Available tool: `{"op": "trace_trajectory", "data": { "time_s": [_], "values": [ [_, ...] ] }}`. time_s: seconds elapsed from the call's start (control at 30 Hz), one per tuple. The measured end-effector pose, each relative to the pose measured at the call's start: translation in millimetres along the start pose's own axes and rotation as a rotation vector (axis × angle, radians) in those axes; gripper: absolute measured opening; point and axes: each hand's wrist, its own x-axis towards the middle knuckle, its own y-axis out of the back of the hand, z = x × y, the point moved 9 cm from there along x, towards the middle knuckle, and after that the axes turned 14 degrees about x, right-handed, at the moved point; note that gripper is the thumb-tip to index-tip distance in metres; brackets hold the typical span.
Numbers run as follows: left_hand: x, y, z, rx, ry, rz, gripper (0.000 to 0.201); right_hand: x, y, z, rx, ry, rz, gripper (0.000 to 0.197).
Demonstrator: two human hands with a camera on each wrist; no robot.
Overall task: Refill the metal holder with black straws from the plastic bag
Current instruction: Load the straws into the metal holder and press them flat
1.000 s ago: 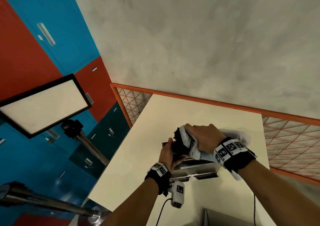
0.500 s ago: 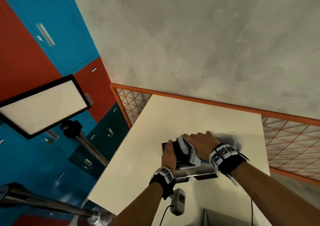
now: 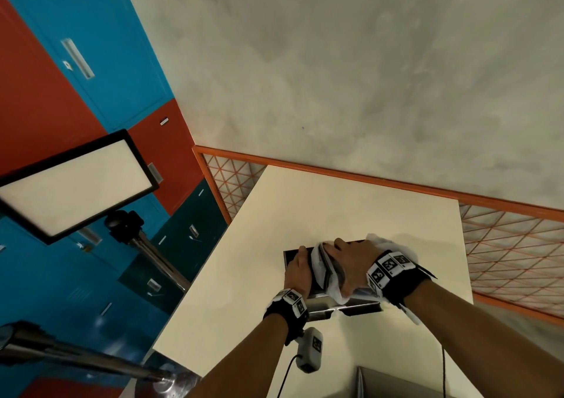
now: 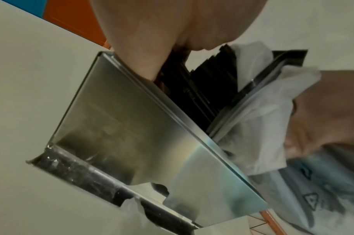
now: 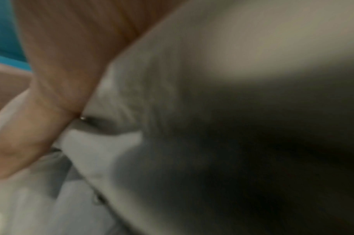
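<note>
holder (image 3: 317, 301): on table (image 3: 351, 208), near its front edge, open top up.
right hand (image 3: 351, 260): fingers wrapped round bag (image 4: 272, 111), mouth tipped into holder so straws (image 4: 204, 89) slide in.
left hand (image 3: 297, 268): fingers curled at holder's left end, guiding straws; exact grip unclear.

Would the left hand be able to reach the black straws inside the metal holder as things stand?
Probably yes: the left hand already rests at the metal holder, fingers beside the black straws. Only the plastic bag, gripped by the right hand, crowds the opening.

Bare forearms; black wristbands (image 3: 288, 307) with checkered markers
</note>
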Motion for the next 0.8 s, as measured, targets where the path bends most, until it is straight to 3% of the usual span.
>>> {"op": "trace_trajectory", "data": {
  "time_s": [0.17, 0.3, 0.57, 0.73, 0.8],
  "values": [
    [5, -4, 1, 0.045, -0.018, -0.021, 0.05, 6, -1, -3, -0.002, 0.002, -0.054, 0.076],
    [4, -2, 1, 0.062, -0.016, 0.003, 0.049, 4, 13, -9, -0.023, 0.028, 0.031, 0.069],
    [8, -5, -3, 0.058, -0.01, 0.019, 0.053, 3, 5, -15, -0.127, 0.105, -0.057, 0.08],
    [14, -9, -4, 0.136, -0.009, -0.013, 0.055, -12, 19, -12, -0.096, 0.07, 0.059, 0.04],
    [17, -11, -6, 0.154, 0.013, -0.027, 0.055, -21, 33, 4, -0.033, 0.022, 0.127, 0.033]
  ]
}}
